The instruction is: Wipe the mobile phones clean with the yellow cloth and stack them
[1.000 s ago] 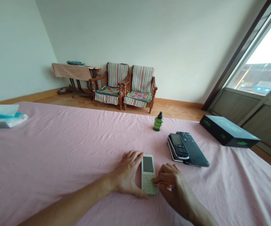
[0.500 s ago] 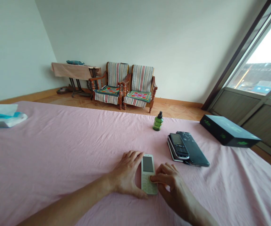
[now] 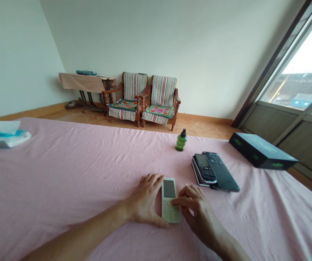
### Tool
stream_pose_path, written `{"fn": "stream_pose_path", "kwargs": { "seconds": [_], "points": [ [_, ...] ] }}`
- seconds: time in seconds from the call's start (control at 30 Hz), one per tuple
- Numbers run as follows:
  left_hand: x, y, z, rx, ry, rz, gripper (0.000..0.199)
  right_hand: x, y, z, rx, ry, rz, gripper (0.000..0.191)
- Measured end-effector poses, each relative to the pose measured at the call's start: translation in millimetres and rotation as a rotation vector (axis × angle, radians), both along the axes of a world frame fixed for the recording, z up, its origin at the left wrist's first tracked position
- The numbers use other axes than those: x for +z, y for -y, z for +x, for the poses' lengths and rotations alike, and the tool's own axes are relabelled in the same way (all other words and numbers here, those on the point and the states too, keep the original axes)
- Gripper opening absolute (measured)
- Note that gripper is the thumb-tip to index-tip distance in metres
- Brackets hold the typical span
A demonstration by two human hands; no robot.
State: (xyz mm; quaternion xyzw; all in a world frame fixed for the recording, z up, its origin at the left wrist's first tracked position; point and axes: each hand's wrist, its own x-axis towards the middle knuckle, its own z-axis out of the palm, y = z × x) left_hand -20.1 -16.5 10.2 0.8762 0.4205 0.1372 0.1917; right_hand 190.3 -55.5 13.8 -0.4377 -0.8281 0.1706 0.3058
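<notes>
A pink cloth (image 3: 77, 163) covers the broad surface, creased most at the near right. At its far right sits a black box (image 3: 259, 148) with green lettering, and at the far left a blue-and-white tissue pack (image 3: 1, 139). To the right, a flat dark slab (image 3: 225, 177) lies partly beneath a small stack topped by a black phone (image 3: 205, 169).

The left hand (image 3: 145, 203) arches wide, bracing a white phone (image 3: 167, 208) lengthwise — fingertips at its far left corner, thumb at its near end. The right hand (image 3: 195, 206) comes in from the right, fingers bunched, the tips on the phone's face; whether they pinch something small, I cannot tell.

The white phone lies flat on the cloth between the hands, directly right of the left palm. Its long axis runs near to far, the far end leaning slightly left, so the right fingertips cross it from the side. Both hands touch it. It looks slim and pale — dark grey screen (image 3: 169, 188) at the far half, whitish keypad (image 3: 169, 214) at the near half.
</notes>
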Motion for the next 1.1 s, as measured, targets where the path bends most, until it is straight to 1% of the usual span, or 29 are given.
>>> {"fn": "stream_pose_path", "kwargs": {
  "seconds": [0.13,0.27,0.6,0.73,0.87,1.1],
  "points": [
    [-0.2,-0.5,0.2,-0.005,0.001,0.006,0.115,4.5,1.0,-0.3,-0.002,0.038,-0.006,0.037],
    [1.0,-0.2,0.1,-0.003,0.003,-0.005,0.117,5.1,1.4,-1.2,-0.024,0.045,-0.012,0.034],
    [-1.0,-0.2,-0.8,-0.004,0.003,0.009,0.117,-5.8,3.3,-3.3,-0.055,-0.004,-0.046,0.036],
    [1.1,-0.3,0.4,-0.006,-0.007,-0.002,0.117,-8.5,2.5,-5.5,-0.068,-0.006,-0.052,0.036],
    [2.5,0.1,1.0,-0.001,-0.005,-0.006,0.116,-4.5,2.4,-6.8,-0.073,0.026,-0.051,0.036],
    [-0.4,0.0,0.1,-0.006,0.028,0.010,0.113,1.9,3.6,-14.9,-0.072,0.057,-0.068,0.039]
  ]
}}
